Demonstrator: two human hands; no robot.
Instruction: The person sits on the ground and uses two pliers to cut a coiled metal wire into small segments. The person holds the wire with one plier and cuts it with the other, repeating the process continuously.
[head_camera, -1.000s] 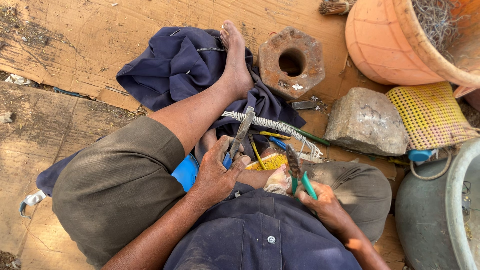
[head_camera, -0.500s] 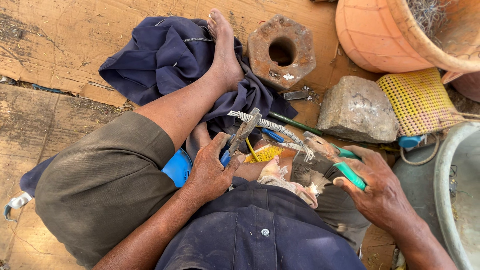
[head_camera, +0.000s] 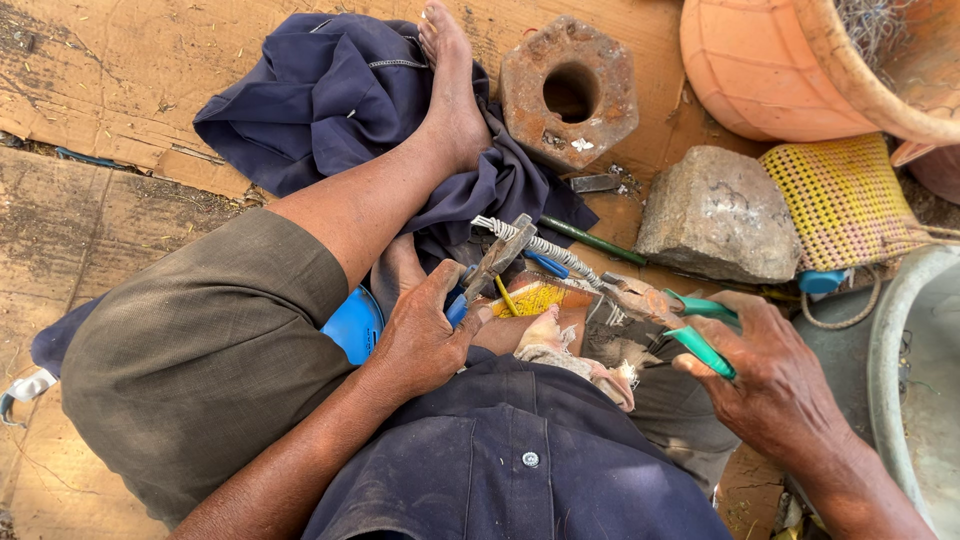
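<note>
Cable: a twisted white cable (head_camera: 545, 245) lies across the lap, between two tools.
Left hand: the left hand (head_camera: 425, 335) grips blue-handled pliers (head_camera: 495, 262).
Right hand: the right hand (head_camera: 775, 375) squeezes green-handled pliers (head_camera: 690, 325).
Around: grey stone (head_camera: 720, 215), rusty block (head_camera: 570, 90), orange pot (head_camera: 790, 65).

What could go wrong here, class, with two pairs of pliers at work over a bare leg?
1. The left hand and right hand are bare; either pliers' grip on the braided cable might slip and pinch skin.
2. The green-handled pliers work just above the lap, so a slip could jab it.
</note>
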